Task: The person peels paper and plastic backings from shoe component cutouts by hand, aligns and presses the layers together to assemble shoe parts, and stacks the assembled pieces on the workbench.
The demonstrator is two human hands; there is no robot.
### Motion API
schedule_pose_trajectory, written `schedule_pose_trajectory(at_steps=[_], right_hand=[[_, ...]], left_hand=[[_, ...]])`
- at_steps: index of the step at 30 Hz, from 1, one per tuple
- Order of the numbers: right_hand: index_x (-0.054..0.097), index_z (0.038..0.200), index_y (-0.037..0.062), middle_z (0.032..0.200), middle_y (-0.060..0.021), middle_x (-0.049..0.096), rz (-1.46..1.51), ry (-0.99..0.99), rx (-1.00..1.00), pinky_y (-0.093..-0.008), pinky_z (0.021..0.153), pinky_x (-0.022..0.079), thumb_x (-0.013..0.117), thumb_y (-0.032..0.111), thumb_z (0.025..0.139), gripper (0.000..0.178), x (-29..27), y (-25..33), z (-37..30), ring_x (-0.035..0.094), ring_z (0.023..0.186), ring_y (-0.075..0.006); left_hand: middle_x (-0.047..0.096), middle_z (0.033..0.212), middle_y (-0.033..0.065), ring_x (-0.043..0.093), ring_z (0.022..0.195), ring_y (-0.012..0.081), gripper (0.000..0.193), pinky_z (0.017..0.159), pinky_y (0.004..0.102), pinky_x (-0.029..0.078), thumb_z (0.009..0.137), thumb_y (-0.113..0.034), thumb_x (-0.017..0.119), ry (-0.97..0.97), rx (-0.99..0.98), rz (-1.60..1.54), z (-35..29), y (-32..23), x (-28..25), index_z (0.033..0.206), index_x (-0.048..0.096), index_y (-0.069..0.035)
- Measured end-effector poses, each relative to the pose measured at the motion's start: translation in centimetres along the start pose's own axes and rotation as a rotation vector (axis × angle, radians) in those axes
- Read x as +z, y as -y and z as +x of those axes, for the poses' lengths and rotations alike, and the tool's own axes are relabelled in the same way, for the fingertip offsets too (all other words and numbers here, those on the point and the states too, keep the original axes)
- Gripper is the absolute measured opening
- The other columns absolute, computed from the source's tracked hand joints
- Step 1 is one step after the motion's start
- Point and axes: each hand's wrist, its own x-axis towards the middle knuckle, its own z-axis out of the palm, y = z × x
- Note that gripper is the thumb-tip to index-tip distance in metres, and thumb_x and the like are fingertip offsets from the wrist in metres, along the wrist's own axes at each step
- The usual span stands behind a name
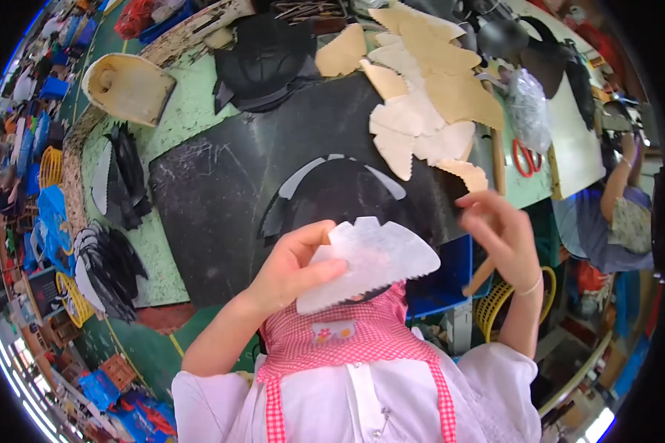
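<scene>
My left hand (295, 266) pinches a white flat cut piece (380, 258) with a toothed lower edge, thumb on top, in front of my checked apron. To the right, my right hand (499, 236) is raised with fingers bent and apart, slightly blurred; I see nothing between them. Just beyond its fingertips lies a small tan cut piece (463, 175). A curved black piece (325, 193) with grey strips along its edge lies on the black mat (207, 199), partly hidden behind the white piece.
Tan and cream cut pieces (436, 74) are heaped at the far right. Stacked black pieces (111, 258) lie at the left. A cream scoop-shaped container (129, 88) and a black moulded stack (262, 59) stand behind. Red-handled scissors (526, 159) and a blue bin (443, 284) are at the right.
</scene>
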Motion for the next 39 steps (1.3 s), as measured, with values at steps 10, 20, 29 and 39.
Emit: schedule_pose_trajectory(at_steps=[10,20,29,39], right_hand=[[0.058,0.089,0.0014,0.063,0.0025,0.055,0.118,0.022,0.004,-0.0201,0.053,0.038,0.075,0.013,0.092,0.021,7.7,-0.4,4.6,0.047,0.058,-0.0019],[0.063,0.083,0.0032,0.066,-0.0136,0.066,-0.473,0.095,-0.097,-0.0392,0.058,0.051,0.077,0.031,0.086,0.031,9.1,0.7,8.9,0.068,0.063,-0.0298],[0.061,0.078,0.0041,0.063,-0.0119,0.063,-0.449,0.138,-0.174,-0.0400,0.060,0.050,0.073,0.031,0.089,0.032,7.3,2.1,9.9,0.065,0.061,-0.0303],[0.063,0.097,0.0028,0.084,-0.0091,0.067,-0.162,-0.047,-0.146,-0.0330,0.070,0.051,0.071,0.010,0.090,0.012,6.2,0.8,11.1,0.062,0.076,-0.0216]], left_hand=[[0.070,0.080,0.0059,0.070,0.063,0.0121,0.016,0.056,0.0236,0.055,0.094,-0.014,0.072,-0.453,-0.078,0.679,0.8,-3.4,-3.1,0.096,0.064,0.000],[0.059,0.061,0.0029,0.055,0.055,0.0089,0.025,0.050,0.0269,0.043,0.090,-0.020,0.075,-0.530,-0.089,1.122,2.6,-4.5,-6.2,0.083,0.058,-0.003],[0.070,0.116,0.0107,0.064,0.112,0.0288,0.040,0.096,0.0418,0.051,0.078,-0.019,0.076,-0.545,0.645,1.877,12.5,-11.3,-15.9,0.116,0.070,-0.009],[0.065,0.106,0.0046,0.060,0.104,0.0261,0.025,0.093,0.0390,0.050,0.077,-0.026,0.080,-0.307,0.658,1.768,8.8,-7.9,-8.7,0.097,0.075,-0.012]])
